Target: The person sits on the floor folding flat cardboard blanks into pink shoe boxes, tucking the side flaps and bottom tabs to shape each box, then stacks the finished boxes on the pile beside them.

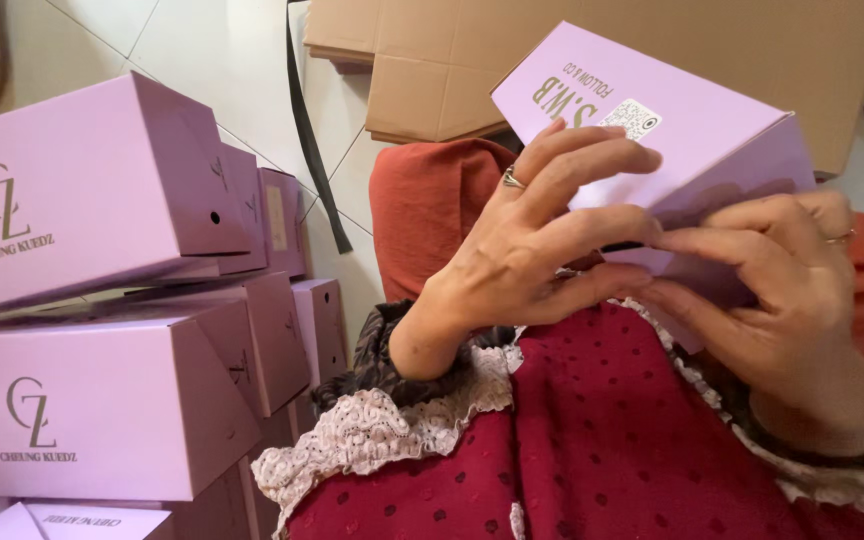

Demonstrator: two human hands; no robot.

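Observation:
A light purple cardboard box (692, 130) with printed lettering and a small square code patch is held up over my lap. My left hand (532, 250), with a ring on one finger, grips its near edge, fingers spread over the top panel. My right hand (782, 300), also ringed, pinches the box's lower right corner and flap. Both hands touch each other at the fingertips under the box. Part of the box's underside is hidden behind my fingers.
Stacked purple boxes (92, 300) of the same kind fill the left side. Flattened brown cardboard (552, 60) lies on the white tiled floor (212, 50) ahead. A black strap (312, 140) runs across the tiles. My red dotted garment with lace trim (592, 440) covers the foreground.

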